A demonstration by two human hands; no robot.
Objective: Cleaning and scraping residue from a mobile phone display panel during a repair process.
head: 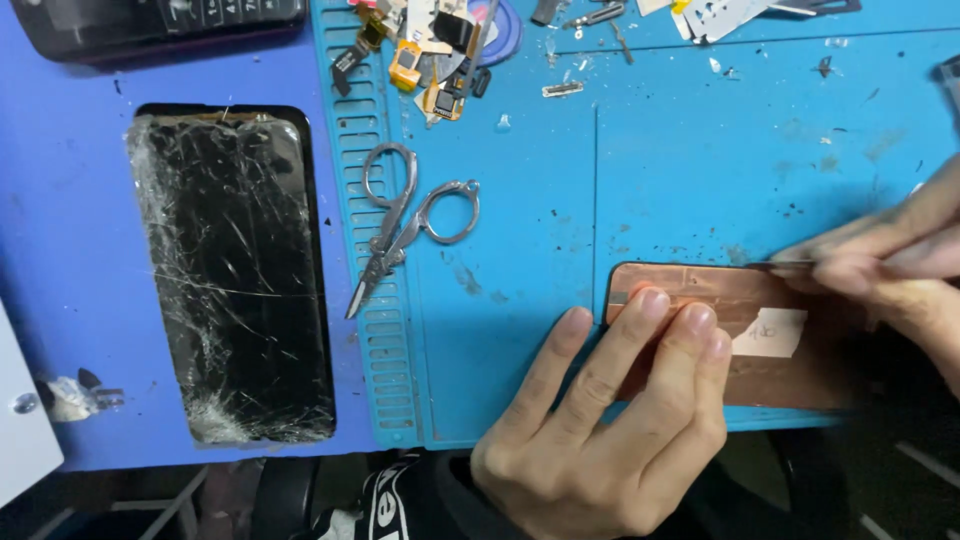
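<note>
Copper-coloured panel lies flat near the blue mat's front edge, pinned by the left hand's spread fingers so it cannot slide. The right hand pinches a thin metal tool at its upper edge. Small steel scissors and a shattered glossy phone rest aside on the desk.

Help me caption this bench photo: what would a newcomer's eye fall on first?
The shattered phone screen, face up on the left, draws the eye first. Next comes the copper-coloured phone panel at lower right, pinned flat by the left hand while the right hand works its top edge. Small silver scissors lie between them.
</note>
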